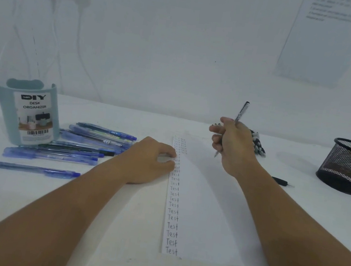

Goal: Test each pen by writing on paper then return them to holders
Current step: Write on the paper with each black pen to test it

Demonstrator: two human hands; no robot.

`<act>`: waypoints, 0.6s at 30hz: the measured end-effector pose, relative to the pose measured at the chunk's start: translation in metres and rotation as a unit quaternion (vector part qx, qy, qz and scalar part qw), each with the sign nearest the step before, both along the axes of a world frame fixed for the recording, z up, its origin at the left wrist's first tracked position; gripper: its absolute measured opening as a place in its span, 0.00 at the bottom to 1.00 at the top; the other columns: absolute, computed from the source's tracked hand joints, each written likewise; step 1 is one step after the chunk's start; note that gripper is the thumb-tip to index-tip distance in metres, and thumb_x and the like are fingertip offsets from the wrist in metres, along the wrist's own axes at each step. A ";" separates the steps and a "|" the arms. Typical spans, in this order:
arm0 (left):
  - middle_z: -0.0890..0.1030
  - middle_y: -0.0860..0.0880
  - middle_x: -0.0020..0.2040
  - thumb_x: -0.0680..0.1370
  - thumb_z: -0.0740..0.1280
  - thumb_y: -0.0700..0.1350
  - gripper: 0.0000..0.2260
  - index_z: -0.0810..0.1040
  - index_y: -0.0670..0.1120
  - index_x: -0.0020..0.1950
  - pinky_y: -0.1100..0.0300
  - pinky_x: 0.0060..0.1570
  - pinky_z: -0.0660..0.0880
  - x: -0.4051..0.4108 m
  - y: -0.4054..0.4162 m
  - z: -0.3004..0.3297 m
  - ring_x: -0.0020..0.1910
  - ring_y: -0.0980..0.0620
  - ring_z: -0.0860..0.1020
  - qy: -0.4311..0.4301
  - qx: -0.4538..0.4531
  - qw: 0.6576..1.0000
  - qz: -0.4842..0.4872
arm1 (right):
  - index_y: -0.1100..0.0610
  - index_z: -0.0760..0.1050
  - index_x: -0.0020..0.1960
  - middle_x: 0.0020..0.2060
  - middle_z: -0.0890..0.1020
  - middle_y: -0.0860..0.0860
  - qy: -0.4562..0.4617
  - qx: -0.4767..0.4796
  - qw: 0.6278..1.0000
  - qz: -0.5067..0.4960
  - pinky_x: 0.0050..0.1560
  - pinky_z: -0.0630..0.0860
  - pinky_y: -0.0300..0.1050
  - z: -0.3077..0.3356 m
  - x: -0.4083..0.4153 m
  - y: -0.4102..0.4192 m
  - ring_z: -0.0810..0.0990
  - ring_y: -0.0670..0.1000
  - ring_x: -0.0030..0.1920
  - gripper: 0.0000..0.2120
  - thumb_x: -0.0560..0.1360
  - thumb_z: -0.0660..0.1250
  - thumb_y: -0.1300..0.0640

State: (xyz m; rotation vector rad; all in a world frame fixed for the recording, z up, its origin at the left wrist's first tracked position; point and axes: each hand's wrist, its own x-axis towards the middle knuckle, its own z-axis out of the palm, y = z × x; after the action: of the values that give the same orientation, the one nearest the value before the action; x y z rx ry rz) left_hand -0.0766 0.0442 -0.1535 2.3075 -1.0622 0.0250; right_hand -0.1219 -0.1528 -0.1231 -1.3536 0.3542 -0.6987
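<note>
The right hand (pixel 232 144) is gripping a black pen (pixel 240 114) above the paper (pixel 212 204), already lined with "Test" words. The left hand (pixel 155 159), fingers curled, is pinning the sheet. Blue pens (pixel 75 142) are lying unreturned beside the desk organizer (pixel 28 111); the mesh holder (pixel 346 164) is seemingly empty.

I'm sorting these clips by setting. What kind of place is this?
Likely a desk or office workstation: a white table against a wall, a sheet of paper with "Test" written repeatedly, a DIY desk organizer beside loose blue pens, and a black mesh holder.

Right hand (pixel 233 145) grips a pen (pixel 240 113) (tip raised) above paper (pixel 210 215).
</note>
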 end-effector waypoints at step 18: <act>0.76 0.56 0.63 0.79 0.62 0.52 0.15 0.75 0.55 0.65 0.54 0.68 0.64 0.003 -0.004 -0.004 0.68 0.55 0.64 -0.031 0.013 0.999 -0.003 | 0.55 0.75 0.51 0.35 0.78 0.54 -0.015 0.015 0.999 -0.024 0.27 0.64 0.41 0.007 -0.004 -0.009 0.67 0.48 0.27 0.10 0.82 0.59 0.50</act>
State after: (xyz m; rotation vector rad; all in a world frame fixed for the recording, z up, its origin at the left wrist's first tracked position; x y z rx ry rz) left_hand -0.0740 0.0404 -0.1579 2.3413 -1.1060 0.0821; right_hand -0.1258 -0.1620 -0.1159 -1.3082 0.3730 -0.7505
